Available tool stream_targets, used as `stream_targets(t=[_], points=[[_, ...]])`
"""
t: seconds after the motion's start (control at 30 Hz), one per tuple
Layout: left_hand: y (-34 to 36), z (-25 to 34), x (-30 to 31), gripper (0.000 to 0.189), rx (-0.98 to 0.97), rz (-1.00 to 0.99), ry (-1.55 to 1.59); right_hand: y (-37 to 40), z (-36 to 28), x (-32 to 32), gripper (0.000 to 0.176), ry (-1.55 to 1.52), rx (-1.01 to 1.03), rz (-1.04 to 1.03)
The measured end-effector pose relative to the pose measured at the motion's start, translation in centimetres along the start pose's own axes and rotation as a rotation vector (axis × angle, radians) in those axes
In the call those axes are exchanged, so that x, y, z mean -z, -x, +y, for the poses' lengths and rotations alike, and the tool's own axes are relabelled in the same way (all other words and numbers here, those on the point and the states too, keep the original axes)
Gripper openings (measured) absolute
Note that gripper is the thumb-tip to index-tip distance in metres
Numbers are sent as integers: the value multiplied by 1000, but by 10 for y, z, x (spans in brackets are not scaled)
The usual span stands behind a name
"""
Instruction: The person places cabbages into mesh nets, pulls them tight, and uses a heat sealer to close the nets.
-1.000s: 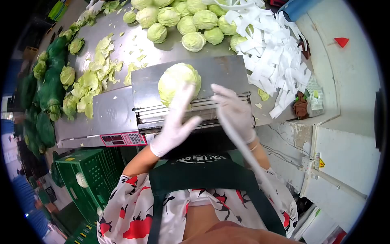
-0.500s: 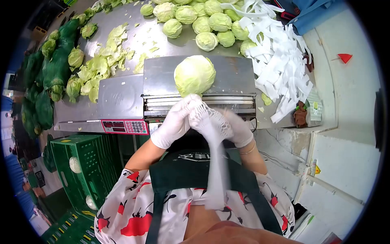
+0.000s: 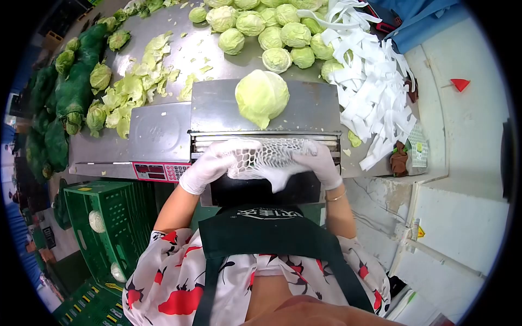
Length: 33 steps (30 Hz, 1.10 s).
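Observation:
A white foam net sleeve (image 3: 272, 155) is stretched sideways between my two gloved hands, its mesh pulled wide and a loose end hanging toward my apron. My left hand (image 3: 209, 165) grips one side of it. On the other side, my right hand (image 3: 321, 163) has its fingers closed on the mesh. Just beyond the hands, a pale green cabbage (image 3: 262, 98) rests on the metal plate of the wrapping machine (image 3: 212, 106), touched by neither hand. The machine's rollers (image 3: 217, 138) lie partly behind the net.
Several cabbages (image 3: 250, 23) are piled at the back. A heap of flat white net sleeves (image 3: 370, 81) lies at right. Loose leaves (image 3: 130, 89) and green mesh sacks (image 3: 76, 87) are at left. A scale (image 3: 160, 130) adjoins the machine; green crates (image 3: 117, 223) stand below.
My hands have moved apart, and the bunched net sleeve is now stretched open between them. Its long hanging end has drawn up. The cabbage still sits on the plate.

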<state>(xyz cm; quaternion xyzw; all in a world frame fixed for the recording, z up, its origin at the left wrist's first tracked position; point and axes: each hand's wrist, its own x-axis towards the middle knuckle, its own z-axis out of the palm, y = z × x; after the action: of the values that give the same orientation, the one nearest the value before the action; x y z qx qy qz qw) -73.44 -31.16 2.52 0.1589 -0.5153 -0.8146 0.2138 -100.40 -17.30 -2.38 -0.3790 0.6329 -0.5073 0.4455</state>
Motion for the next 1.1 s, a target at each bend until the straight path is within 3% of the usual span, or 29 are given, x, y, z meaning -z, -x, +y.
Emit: stream_targets(t=[0.03,0.07,0.1,0.13,0.2,0.27,0.3,0.33,0.4,0.47,0.57,0.6,0.7,0.73,0.83,0.9,0.97,1.0,1.07,1.1], points=[[-4,-6,3,32,54,87,-177,-9,11,1,23,170,6,59],[-9,-16,8,30,110,174,-354,-19,18,-7,26,274,165,315],[-15,-24,12,28,166,258,-531,-33,23,-13,24,228,176,427],[-27,-26,18,21,-144,426,-843,-49,24,-20,22,182,187,538],[-53,-23,31,37,-18,756,-648,-86,25,-32,19,167,310,695],[-94,-25,56,43,-359,842,-729,-128,31,-35,21,320,430,709],[-113,-30,70,42,-173,836,-626,-148,34,-33,25,438,443,680],[-139,-52,101,42,-99,767,-561,-167,41,-25,29,638,349,572],[-167,-74,131,43,12,665,-408,-181,39,-22,35,706,88,451],[-182,-78,130,43,86,599,-231,-182,19,-33,40,446,-232,429],[-173,-81,115,45,51,549,6,-167,21,-53,40,22,-64,551],[-167,-76,106,45,-5,490,107,-161,18,-61,35,-80,135,622],[-131,-34,69,42,233,372,601,-137,-34,-52,29,-79,216,329],[-119,-26,59,45,221,202,700,-135,-44,-42,23,84,191,153],[-94,-76,54,52,19,31,1107,-136,-98,-24,20,-300,-108,-222],[-80,-77,44,55,-63,247,577,-142,-88,-25,23,-652,-295,-289],[-75,-88,48,55,-258,56,1006,-144,-42,-22,27,-810,-382,-319],[-77,-82,47,54,-235,102,1056,-144,-3,-19,33,-671,-306,-345],[-77,-65,48,54,-181,208,1150,-126,-6,-22,36,-356,-331,-184],[-77,-62,55,54,-196,170,1055,-120,-8,-24,37,-201,-343,-105]])
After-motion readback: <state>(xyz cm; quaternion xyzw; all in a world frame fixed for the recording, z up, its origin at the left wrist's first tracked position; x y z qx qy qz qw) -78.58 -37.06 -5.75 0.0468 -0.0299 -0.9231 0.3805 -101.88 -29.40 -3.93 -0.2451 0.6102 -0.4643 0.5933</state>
